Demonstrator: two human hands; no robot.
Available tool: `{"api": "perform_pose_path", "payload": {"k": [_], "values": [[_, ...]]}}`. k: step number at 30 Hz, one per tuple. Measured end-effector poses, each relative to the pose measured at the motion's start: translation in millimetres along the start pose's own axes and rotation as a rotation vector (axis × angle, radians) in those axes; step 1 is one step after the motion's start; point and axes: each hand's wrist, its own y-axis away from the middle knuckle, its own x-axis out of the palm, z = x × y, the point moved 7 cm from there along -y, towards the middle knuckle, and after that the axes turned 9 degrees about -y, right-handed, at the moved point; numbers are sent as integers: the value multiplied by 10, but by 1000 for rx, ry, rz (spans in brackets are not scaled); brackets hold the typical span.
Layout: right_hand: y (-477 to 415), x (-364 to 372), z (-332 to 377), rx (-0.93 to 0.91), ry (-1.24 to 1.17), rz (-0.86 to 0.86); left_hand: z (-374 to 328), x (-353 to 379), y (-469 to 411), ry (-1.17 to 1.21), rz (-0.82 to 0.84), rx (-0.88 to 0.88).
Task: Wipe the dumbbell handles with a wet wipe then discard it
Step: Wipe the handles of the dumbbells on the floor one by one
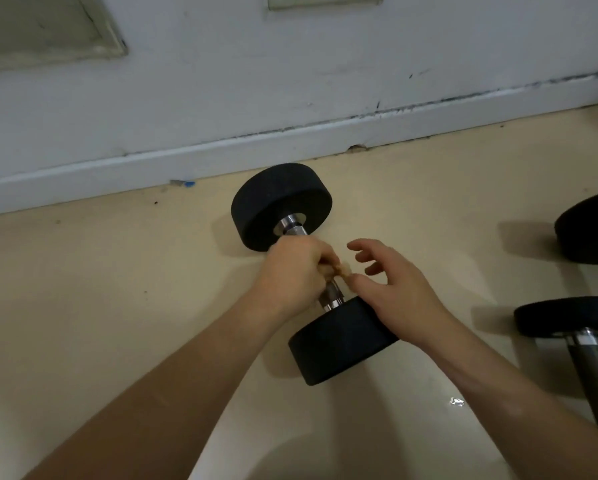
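Head | left hand [295, 271] grips dumbbell handle [332, 296] | right hand [394, 285] just beside

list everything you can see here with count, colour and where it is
centre dumbbell: one, black heads, steel handle, on the floor by the baseboard
second dumbbell: one, black and steel, cut off at right edge
weight head: one, black, right edge, farther back
tan bit: one, between the hands at the handle, maybe the wipe
blue scrap: one, at the baseboard
floor: beige
wall: white, behind
left hand: one, grips the centre dumbbell's handle
right hand: one, open, fingers loosely bent, above the near head
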Motion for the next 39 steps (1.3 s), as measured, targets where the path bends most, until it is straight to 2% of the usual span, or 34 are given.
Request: {"api": "perform_pose_path", "payload": {"k": [4,7,9,10,12,14,17,20,24,29,32,33,35,37,39], "values": [[51,117,98,-83,-24,-34,372,-201,-66,-99,-286,-99],[55,75,76,-132,-35,-96,424,-171,-9,8,-353,-112],[51,-41,27,-129,-20,-187,391,-85,107,135,-288,-74],[58,-129,14,-118,37,-251,328,-26,176,164,-225,-24],[111,-285,48,-93,317,-334,179,72,261,147,-128,77],[229,-290,154,-96,605,-268,100,58,204,50,-157,119],[411,-140,224,-59,768,-113,214,-81,-31,-42,-276,-7],[436,-99,124,14,687,-58,257,-95,-177,-119,-319,-66],[297,-219,-86,121,439,16,112,-12,-161,19,-279,-98],[203,-285,-227,108,207,35,-273,211,8,1,-89,235],[202,-280,-237,74,186,55,-254,199,-80,-63,-22,289],[204,-277,-230,70,200,63,-204,163,-146,-103,-43,233],[226,-265,-233,86,249,84,-48,28,-230,-49,-126,-39],[259,-240,-227,97,327,101,78,-28,-158,269,-161,-327],[314,-185,-171,72,438,103,94,-91,76,611,-189,-475]]}}
